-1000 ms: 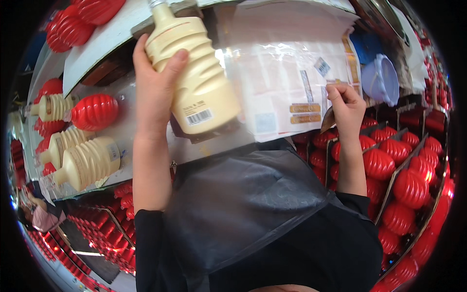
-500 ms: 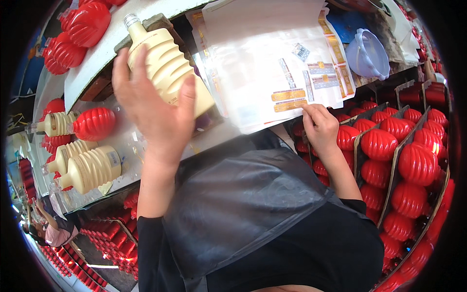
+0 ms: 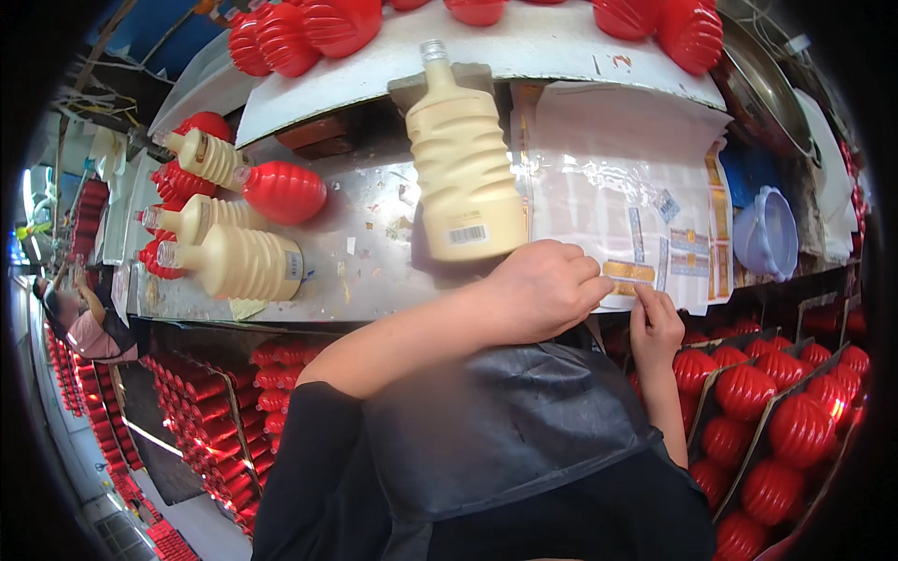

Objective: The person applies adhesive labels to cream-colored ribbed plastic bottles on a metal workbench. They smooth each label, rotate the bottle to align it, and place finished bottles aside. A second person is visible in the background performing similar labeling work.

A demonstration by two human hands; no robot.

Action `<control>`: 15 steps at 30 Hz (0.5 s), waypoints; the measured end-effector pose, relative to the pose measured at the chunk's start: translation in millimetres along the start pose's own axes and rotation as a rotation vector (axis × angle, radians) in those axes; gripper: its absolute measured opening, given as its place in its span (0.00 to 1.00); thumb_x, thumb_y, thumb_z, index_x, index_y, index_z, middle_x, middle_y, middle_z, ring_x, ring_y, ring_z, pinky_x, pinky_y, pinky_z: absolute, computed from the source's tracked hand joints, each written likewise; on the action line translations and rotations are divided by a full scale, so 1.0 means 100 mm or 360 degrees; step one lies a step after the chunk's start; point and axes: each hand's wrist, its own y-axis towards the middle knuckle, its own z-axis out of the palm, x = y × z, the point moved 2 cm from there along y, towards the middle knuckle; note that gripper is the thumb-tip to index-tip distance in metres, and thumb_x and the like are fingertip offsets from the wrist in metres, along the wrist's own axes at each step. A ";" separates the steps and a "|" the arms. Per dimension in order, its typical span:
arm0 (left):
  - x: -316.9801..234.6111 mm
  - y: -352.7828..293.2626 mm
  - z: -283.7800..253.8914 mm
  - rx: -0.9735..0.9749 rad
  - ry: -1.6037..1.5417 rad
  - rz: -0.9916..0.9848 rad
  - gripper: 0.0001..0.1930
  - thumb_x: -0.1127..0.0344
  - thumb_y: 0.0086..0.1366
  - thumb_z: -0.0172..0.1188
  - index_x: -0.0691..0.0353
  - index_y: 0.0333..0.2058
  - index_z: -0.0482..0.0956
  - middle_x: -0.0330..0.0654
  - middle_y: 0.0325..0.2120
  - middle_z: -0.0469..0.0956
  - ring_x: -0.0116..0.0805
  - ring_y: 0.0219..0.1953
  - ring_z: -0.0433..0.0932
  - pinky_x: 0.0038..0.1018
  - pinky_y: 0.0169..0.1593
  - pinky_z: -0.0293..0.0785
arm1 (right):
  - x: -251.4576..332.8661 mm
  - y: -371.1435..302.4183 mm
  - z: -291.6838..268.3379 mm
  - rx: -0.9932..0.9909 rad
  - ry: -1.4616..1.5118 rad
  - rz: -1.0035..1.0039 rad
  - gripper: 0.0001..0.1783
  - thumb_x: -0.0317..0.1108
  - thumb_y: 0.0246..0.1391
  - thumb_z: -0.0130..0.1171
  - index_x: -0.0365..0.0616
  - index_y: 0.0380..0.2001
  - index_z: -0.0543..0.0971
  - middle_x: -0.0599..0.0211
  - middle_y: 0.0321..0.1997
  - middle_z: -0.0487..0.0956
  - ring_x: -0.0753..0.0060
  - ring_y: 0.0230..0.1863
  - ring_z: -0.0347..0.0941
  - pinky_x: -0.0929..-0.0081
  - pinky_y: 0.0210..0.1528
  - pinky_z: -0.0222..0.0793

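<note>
A cream, ribbed plastic bottle (image 3: 468, 178) lies with its silvery neck on a grey block (image 3: 398, 92) and its base toward me. Right of it, a white backing sheet (image 3: 585, 154) carries gold and silver-blue labels. My left hand (image 3: 547, 292) is closed just beyond the bottle's base, its fingertips by the left end of the lower gold label; what they hold, if anything, is hidden. My right hand (image 3: 659, 327) pinches that label's right end. An upper gold label (image 3: 629, 271) lies flat on the sheet.
Cream bottles (image 3: 248, 262) and a red bottle (image 3: 285, 192) lie at the table's left. Red bottles (image 3: 341, 23) line the white shelf (image 3: 543, 42) behind. A lilac basket (image 3: 767, 234) stands right. Divided boxes of red bottles (image 3: 744, 391) sit below, right; another person (image 3: 89, 323) is far left.
My left hand has left the side of the cream bottle, crossing right to the label sheet and closing. My right hand stays at the gold label. The whole view has shifted.
</note>
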 end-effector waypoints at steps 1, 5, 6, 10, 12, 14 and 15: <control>0.00 0.00 0.00 0.0008 0.0018 0.0009 0.14 0.68 0.57 0.68 0.61 0.43 0.83 0.39 0.31 0.79 0.39 0.35 0.81 0.34 0.38 0.79 | 0.00 0.01 0.00 0.0013 0.0022 0.0002 0.14 0.18 0.54 0.63 0.39 0.44 0.85 0.55 0.37 0.84 0.55 0.36 0.83 0.66 0.39 0.79; 0.01 -0.01 0.06 0.0052 -0.0078 0.0021 0.14 0.67 0.57 0.68 0.62 0.42 0.83 0.40 0.29 0.78 0.40 0.33 0.80 0.34 0.37 0.79 | 0.03 0.04 0.02 0.0015 -0.0006 -0.0020 0.13 0.17 0.54 0.62 0.38 0.43 0.85 0.54 0.38 0.84 0.55 0.36 0.83 0.66 0.39 0.79; 0.02 -0.01 0.08 0.0036 -0.0100 0.0030 0.11 0.66 0.56 0.67 0.62 0.38 0.81 0.41 0.27 0.78 0.41 0.33 0.81 0.36 0.37 0.79 | 0.04 0.04 0.03 0.0018 -0.0001 -0.0017 0.13 0.17 0.54 0.62 0.38 0.43 0.85 0.54 0.37 0.84 0.55 0.36 0.83 0.66 0.39 0.79; 0.06 -0.03 0.18 0.0081 -0.0137 0.0039 0.10 0.65 0.57 0.66 0.61 0.36 0.81 0.41 0.27 0.78 0.41 0.33 0.81 0.36 0.37 0.78 | 0.04 0.05 0.04 0.0054 0.0001 0.0029 0.13 0.17 0.54 0.62 0.37 0.43 0.85 0.54 0.37 0.84 0.55 0.35 0.83 0.66 0.38 0.79; 0.07 -0.05 0.23 0.0121 -0.0138 0.0054 0.11 0.65 0.58 0.67 0.61 0.38 0.82 0.41 0.27 0.77 0.40 0.34 0.80 0.35 0.37 0.78 | 0.04 0.05 0.03 0.0072 -0.0004 0.0046 0.13 0.17 0.54 0.62 0.37 0.43 0.85 0.54 0.37 0.84 0.55 0.35 0.83 0.66 0.38 0.79; 0.08 -0.06 0.27 0.0150 -0.0142 0.0084 0.10 0.64 0.58 0.67 0.61 0.37 0.82 0.41 0.27 0.77 0.41 0.34 0.81 0.35 0.37 0.77 | 0.04 0.05 0.04 0.0094 -0.0010 0.0071 0.13 0.18 0.54 0.62 0.38 0.43 0.85 0.54 0.37 0.84 0.55 0.35 0.83 0.67 0.37 0.79; 0.08 -0.07 0.28 0.0138 -0.0152 0.0081 0.10 0.64 0.58 0.67 0.60 0.36 0.82 0.41 0.27 0.77 0.41 0.34 0.81 0.35 0.38 0.77 | 0.05 0.05 0.04 0.0077 -0.0016 0.0028 0.13 0.18 0.54 0.62 0.38 0.43 0.85 0.54 0.37 0.84 0.55 0.35 0.83 0.67 0.37 0.79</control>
